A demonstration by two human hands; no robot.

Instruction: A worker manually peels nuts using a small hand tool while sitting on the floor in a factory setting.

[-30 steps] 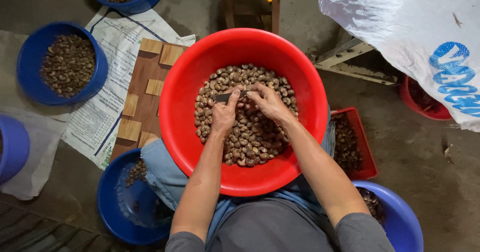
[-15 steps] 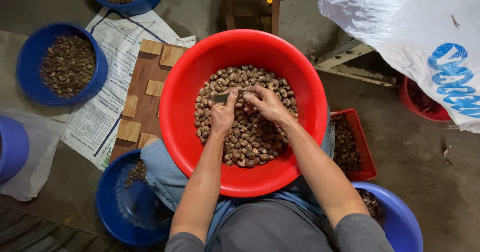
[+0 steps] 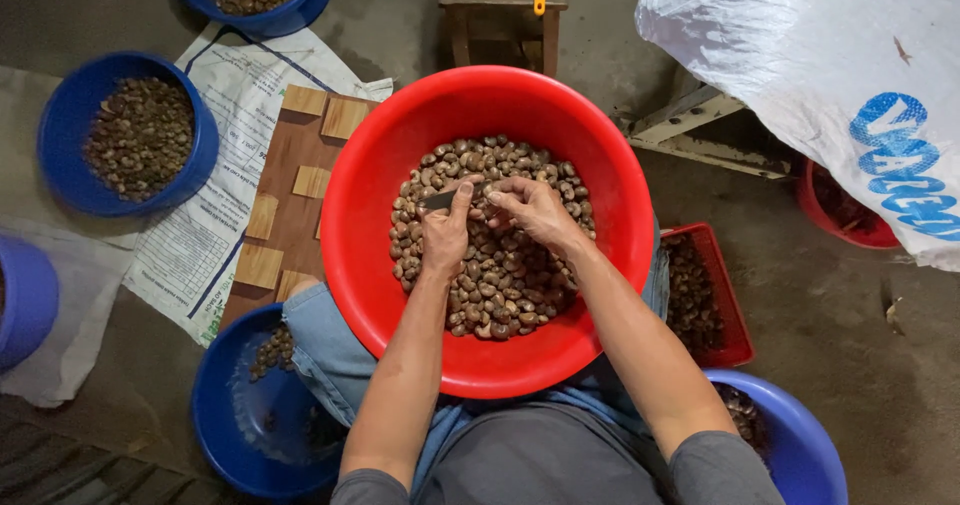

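I look down on a big red basin (image 3: 372,165) that rests on the person's lap, and it is full of brown nuts (image 3: 500,285) in their shells or skins. Both hands meet over the far part of the pile. The left hand (image 3: 445,230) is closed around a small dark blade (image 3: 440,201), with the thumb laid along it. The right hand (image 3: 535,210) has its fingers curled tight and pinched together just beside the blade tip; I judge it holds one nut there, but the nut itself is hidden by the fingers, so I cannot tell for sure.

About the progress, I judge the work is somewhere in the middle. The red basin has still a deep heap of nuts, so much is left. At the same time, several containers around already carry some: a blue bowl on the left (image 3: 60,125) is about half filled, another blue bowl at the top (image 3: 300,5) has also a load, a blue bowl by the left knee (image 3: 220,415) holds only few pieces, and a small red crate (image 3: 735,315) at the right side has dark pieces inside. Whether these are finished nuts or waste, I cannot say from here.
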